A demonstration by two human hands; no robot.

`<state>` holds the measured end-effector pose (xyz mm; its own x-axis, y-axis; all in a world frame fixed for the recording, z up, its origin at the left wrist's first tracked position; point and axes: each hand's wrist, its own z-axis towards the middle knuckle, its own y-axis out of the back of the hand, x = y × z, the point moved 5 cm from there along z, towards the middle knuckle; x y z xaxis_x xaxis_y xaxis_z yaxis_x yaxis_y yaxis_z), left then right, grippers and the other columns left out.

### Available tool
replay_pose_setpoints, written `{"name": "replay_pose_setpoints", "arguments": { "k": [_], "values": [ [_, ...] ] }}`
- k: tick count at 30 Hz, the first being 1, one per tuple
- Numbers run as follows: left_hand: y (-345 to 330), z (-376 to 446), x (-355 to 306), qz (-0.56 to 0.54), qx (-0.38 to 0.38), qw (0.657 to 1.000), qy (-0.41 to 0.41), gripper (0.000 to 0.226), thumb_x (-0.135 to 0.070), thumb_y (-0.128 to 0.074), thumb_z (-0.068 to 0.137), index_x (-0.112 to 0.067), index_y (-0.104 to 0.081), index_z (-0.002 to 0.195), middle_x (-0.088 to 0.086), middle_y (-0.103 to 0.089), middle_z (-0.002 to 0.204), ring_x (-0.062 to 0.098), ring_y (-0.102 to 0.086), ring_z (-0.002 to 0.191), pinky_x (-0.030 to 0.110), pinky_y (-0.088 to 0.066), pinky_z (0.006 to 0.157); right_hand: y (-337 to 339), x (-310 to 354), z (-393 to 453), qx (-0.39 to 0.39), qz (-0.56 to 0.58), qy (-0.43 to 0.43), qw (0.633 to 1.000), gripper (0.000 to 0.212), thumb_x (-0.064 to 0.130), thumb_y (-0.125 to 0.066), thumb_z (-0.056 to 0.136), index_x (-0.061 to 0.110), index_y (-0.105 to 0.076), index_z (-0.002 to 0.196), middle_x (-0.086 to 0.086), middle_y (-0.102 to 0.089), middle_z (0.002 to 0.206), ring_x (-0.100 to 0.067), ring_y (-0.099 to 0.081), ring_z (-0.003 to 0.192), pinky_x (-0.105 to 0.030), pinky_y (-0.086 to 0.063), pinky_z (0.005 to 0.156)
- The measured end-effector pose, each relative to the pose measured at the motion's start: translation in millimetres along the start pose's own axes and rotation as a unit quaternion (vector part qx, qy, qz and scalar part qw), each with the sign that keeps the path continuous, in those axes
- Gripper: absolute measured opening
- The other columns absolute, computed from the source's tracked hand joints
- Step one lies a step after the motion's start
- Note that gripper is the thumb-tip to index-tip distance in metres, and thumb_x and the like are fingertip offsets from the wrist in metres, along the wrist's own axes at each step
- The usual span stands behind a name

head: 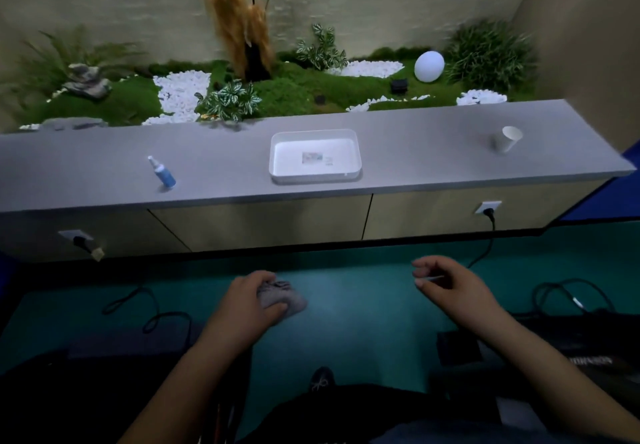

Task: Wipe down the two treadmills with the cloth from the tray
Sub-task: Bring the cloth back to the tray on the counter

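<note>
My left hand (pixel 247 300) grips a crumpled grey cloth (pixel 285 296) in the air above the green floor, in front of the counter. My right hand (pixel 446 282) hovers to the right at the same height, fingers loosely curled and holding nothing. The white tray (pixel 277 163) sits in the middle of the grey counter with only a small label inside. Dark treadmill parts show at the lower left (pixel 52 391) and lower right (pixel 571 357), both dim and partly cut off by the frame.
A blue spray bottle (pixel 162 173) stands on the grey counter (pixel 433 152) to the left of the tray; a paper cup (pixel 507 138) is at the right. Behind lies a moss and pebble garden. Power cables (pixel 152 319) run across the floor from wall sockets (pixel 488 207).
</note>
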<state>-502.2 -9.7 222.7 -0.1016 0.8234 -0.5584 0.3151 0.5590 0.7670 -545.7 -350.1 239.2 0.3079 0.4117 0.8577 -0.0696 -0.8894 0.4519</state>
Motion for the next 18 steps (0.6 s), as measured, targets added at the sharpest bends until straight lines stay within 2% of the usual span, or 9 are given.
{"name": "replay_pose_setpoints", "arguments": {
  "k": [2, 5, 9, 14, 18],
  "values": [
    [12.6, 30.8, -14.0, 0.000, 0.001, 1.000, -0.018, 0.074, -0.057, -0.062, 0.054, -0.022, -0.060, 0.119, 0.004, -0.058, 0.116, 0.017, -0.056, 0.107, 0.021, -0.039, 0.089, 2.9, 13.4, 26.3, -0.008, 0.002, 0.005, 1.000, 0.028, 0.008, -0.069, 0.083, 0.034, -0.063, 0.090, 0.007, -0.068, 0.091, -0.014, -0.065, 0.083, -0.025, -0.050, 0.078],
    [25.9, 69.3, -32.1, 0.000, 0.004, 1.000, -0.029, 0.057, -0.035, -0.076, 0.070, -0.023, -0.058, 0.122, 0.003, -0.055, 0.118, 0.016, -0.053, 0.109, 0.018, -0.035, 0.088, 7.3, 25.8, 62.9, -0.016, 0.008, 0.000, 1.000, 0.024, 0.006, -0.069, 0.083, 0.028, -0.064, 0.093, 0.007, -0.067, 0.091, -0.014, -0.063, 0.081, -0.012, -0.047, 0.070],
    [29.4, 119.1, -43.7, -0.004, 0.009, 1.000, -0.029, 0.056, -0.031, -0.077, 0.071, -0.025, -0.058, 0.122, 0.003, -0.055, 0.118, 0.015, -0.054, 0.108, 0.019, -0.037, 0.090, 10.7, 30.3, 115.7, -0.001, -0.013, -0.011, 1.000, 0.026, 0.010, -0.070, 0.082, 0.034, -0.063, 0.091, 0.007, -0.069, 0.093, -0.013, -0.065, 0.086, -0.025, -0.049, 0.082],
    [28.7, 186.9, -61.5, 0.001, 0.007, 1.000, -0.014, 0.056, -0.030, -0.076, 0.071, -0.024, -0.057, 0.124, 0.004, -0.054, 0.118, 0.008, -0.048, 0.101, 0.016, -0.033, 0.088, 20.3, 35.1, 198.6, 0.035, -0.032, -0.018, 0.999, 0.024, 0.012, -0.070, 0.083, 0.033, -0.063, 0.093, 0.009, -0.068, 0.095, -0.010, -0.065, 0.090, -0.014, -0.046, 0.074],
    [32.1, 245.3, -82.8, 0.003, 0.007, 1.000, 0.002, 0.057, -0.031, -0.075, 0.071, -0.024, -0.056, 0.125, 0.003, -0.055, 0.120, 0.007, -0.049, 0.100, 0.015, -0.033, 0.087, 32.8, 47.8, 271.4, 0.068, -0.044, -0.016, 0.997, 0.024, 0.013, -0.069, 0.084, 0.033, -0.063, 0.096, 0.009, -0.067, 0.098, -0.007, -0.065, 0.090, -0.020, -0.050, 0.082]
  ]
}}
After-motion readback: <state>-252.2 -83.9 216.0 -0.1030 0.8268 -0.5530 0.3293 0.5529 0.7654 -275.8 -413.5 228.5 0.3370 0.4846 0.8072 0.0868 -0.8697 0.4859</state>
